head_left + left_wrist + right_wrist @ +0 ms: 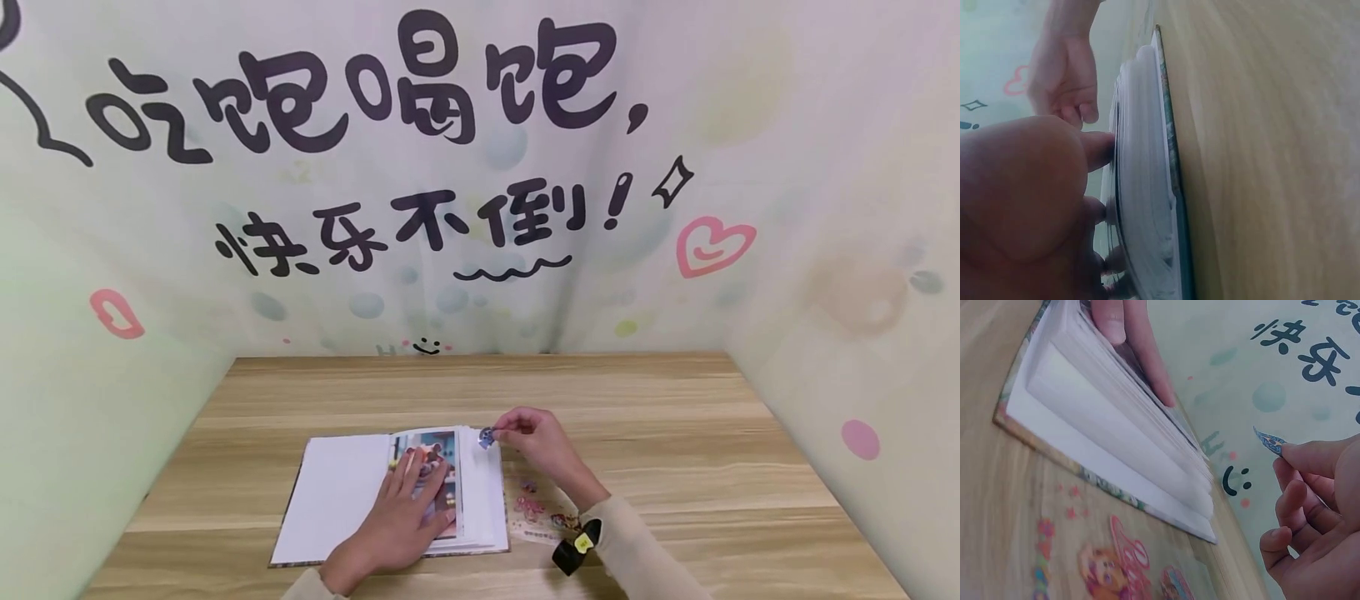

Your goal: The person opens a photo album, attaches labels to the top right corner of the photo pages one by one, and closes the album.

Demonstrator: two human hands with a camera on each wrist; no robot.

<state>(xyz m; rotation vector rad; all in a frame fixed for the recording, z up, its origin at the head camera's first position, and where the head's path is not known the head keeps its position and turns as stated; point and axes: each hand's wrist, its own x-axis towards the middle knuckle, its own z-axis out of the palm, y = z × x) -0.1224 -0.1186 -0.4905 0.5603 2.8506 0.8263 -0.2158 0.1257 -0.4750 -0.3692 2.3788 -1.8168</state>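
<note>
An album (337, 492) lies spread on the table, a blank white page at left and a colourful picture (450, 450) of a cartoon animal at right. My left hand (405, 521) rests on that picture with its fingers spread, covering much of it. Between thumb and index finger my right hand (543, 450) pinches a small blue sticker (486, 437), raised over the album's right edge. The right wrist view shows the sticker (1269, 440) slightly curled. Beneath the right forearm lies a clear sticker sheet (532, 508) with printed cartoon figures, partly hidden by the wrist.
The wooden table (645, 417) extends around the album on every side. A pale printed backdrop (480, 308) with large black characters stands behind it. A black strap with a yellow tag (582, 542) is on the right wrist, close to the sticker sheet.
</note>
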